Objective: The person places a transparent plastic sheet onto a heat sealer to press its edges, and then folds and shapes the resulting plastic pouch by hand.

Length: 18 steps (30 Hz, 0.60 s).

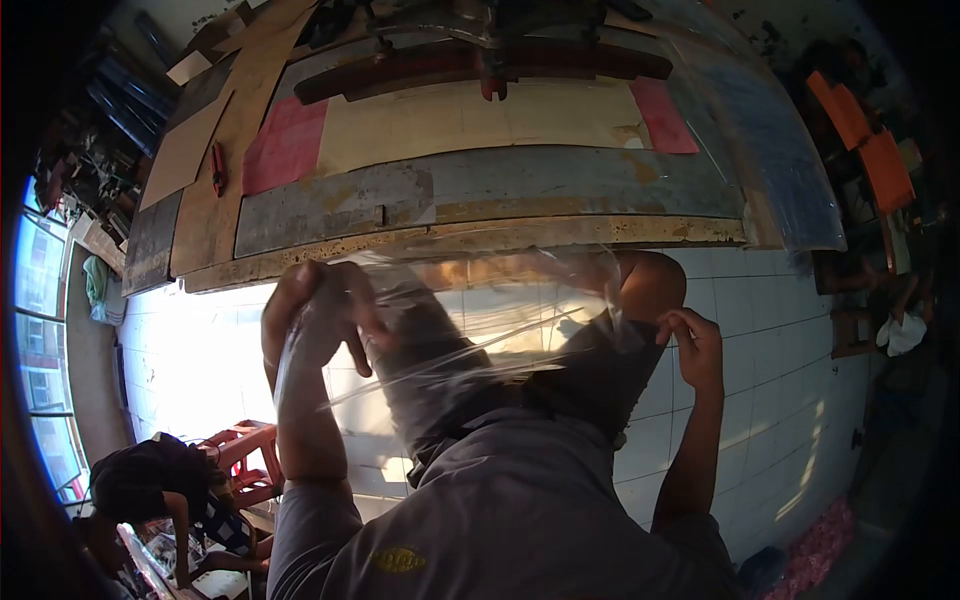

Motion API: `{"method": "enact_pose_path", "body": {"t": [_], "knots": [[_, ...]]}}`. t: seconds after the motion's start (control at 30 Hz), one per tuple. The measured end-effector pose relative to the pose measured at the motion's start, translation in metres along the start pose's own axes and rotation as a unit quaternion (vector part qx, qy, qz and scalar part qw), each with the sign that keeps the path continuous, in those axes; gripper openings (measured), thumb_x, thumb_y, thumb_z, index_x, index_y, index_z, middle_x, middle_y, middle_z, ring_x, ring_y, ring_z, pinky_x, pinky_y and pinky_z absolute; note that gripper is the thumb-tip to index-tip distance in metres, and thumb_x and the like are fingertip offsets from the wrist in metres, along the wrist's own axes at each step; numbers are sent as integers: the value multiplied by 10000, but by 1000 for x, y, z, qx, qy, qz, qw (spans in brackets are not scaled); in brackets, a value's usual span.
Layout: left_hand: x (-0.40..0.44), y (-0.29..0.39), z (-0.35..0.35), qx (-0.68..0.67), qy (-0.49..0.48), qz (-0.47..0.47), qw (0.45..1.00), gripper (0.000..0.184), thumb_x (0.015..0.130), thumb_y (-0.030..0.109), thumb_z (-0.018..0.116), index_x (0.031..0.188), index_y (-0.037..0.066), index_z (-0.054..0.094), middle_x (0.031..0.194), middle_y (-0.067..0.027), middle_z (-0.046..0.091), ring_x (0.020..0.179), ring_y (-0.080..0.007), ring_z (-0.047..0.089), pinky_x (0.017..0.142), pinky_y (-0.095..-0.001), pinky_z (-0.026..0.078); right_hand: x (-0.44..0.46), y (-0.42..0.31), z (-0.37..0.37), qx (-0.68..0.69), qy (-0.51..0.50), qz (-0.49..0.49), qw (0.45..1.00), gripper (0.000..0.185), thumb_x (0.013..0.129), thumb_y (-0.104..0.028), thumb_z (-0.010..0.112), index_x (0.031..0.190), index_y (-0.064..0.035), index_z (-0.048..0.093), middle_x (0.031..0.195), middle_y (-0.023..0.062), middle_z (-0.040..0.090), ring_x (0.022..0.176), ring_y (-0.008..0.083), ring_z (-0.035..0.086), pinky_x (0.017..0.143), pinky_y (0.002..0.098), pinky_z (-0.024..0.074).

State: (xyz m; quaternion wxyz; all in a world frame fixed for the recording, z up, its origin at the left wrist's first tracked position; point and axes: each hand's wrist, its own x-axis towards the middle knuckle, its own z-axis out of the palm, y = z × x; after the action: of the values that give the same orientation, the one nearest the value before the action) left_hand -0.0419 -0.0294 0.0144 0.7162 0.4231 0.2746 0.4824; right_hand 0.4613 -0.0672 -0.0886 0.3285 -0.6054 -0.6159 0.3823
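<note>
While Light Glints on Clear Plastic Film, Two Hands Flank It Above the Lap

Because the film is see-through and partly blurred, its edges are hard to trace; it spans the space above the seated person's legs, just in front of the counter, creased and catching bright streaks. At its left end, the left hand has its fingers loosely bent and pointing down, with film lying across the hand and forearm; whether its grip is closed on the film cannot be told. Beyond the other end, the right hand is raised beside the bare right knee, thumb and fingers drawn close together; whether that grip has film between the fingertips cannot be told either.

On the counter, a long tan panel lies between two pinkish-red pieces, with a dark metal bar across its far side. Left of these lie a red-handled tool and a brown board. Bluish clear sheeting drapes the counter's right end.

Farther out are white floor tiles, a red stool at lower left with another person bending beside it, and orange objects at far right.
</note>
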Motion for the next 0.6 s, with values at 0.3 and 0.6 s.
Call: {"method": "enact_pose_path", "body": {"t": [0.3,0.6], "knots": [[-11,-56,-8,-63,6,-80,995,483,1109,385,437,751,61,460,1025,-309,628,856,-389,720,667,-532,672,4,-44,122,-124,121,-248,953,979,859,-196,846,1637,-48,271,1629,203,365,1522,349,365,1171,492,404],[-4,-8,34,34,-1,-80,996,713,1079,474,469,986,-226,566,936,-368,656,785,-498,751,485,-502,649,9,-4,86,-128,97,-228,960,392,975,39,571,1358,-12,637,1286,177,699,1215,380,658,1030,465,522]]}}
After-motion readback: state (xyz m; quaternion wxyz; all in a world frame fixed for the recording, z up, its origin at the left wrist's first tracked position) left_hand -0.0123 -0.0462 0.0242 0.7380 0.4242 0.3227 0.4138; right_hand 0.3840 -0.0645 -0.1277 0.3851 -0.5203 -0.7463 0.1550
